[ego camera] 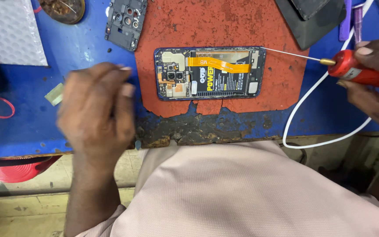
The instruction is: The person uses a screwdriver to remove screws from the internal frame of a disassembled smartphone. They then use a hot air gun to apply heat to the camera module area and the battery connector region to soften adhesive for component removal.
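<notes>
Phone (210, 73), its back cover off and its insides showing, lies flat on a worn red mat (281, 83) on the blue counter (27, 127), long axis running left to right across the person's front. Nearest the camera, the left hand (96, 112) hovers over the counter's near edge just left of the phone; it is blurred, its fingers curled loosely inward, and it seems to hold nothing, though the blur leaves that unsure. The phone lies to that hand's right and slightly farther away. Farther out on the right, the right hand (376, 83) has its fingers closed around a red pen-shaped tool (362, 71), whose thin metal needle (290, 53) reaches leftward to the phone's upper right corner. A white cable (305, 98) loops beneath it. Beyond lies a dark detached frame piece (126, 19).
</notes>
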